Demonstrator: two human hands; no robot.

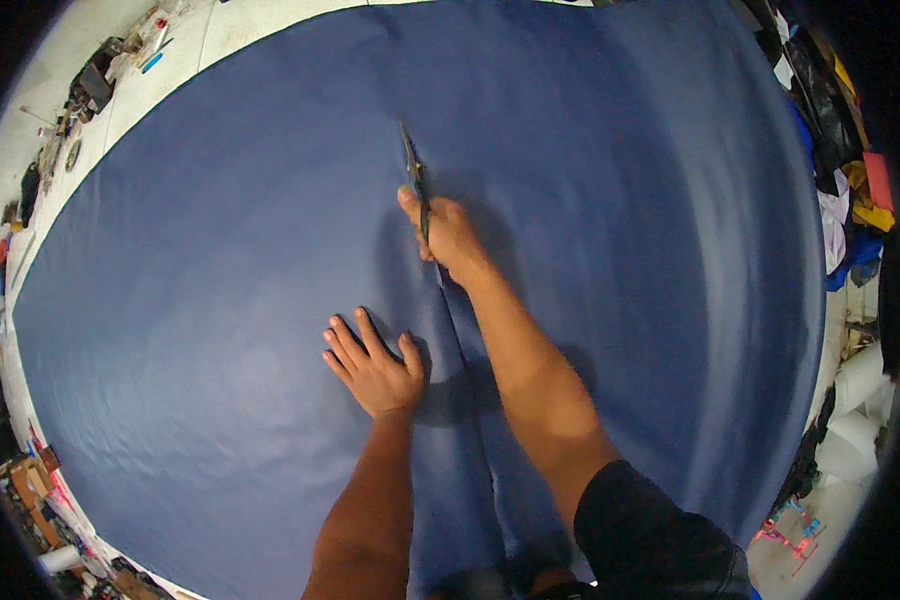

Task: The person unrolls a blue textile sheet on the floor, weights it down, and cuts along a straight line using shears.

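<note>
A large sheet of dark blue, slightly glossy material (220, 220) is spread over a white table. My right hand (448, 232) grips a pair of scissors (414, 160), whose blades point away from me along the sheet. Behind the scissors a cut line (460, 350) runs back through the material toward my body. Left of that cut, my left hand (375, 368) lies flat on the sheet with its fingers spread. Whether the blades are parted is hard to make out.
The white table edge (210, 45) shows along the far left, with assorted small tools and clutter (95, 85) beyond. At the right are heaped colourful fabrics (850, 200) and white rolls (855, 440). Cardboard boxes (35, 490) sit at the lower left.
</note>
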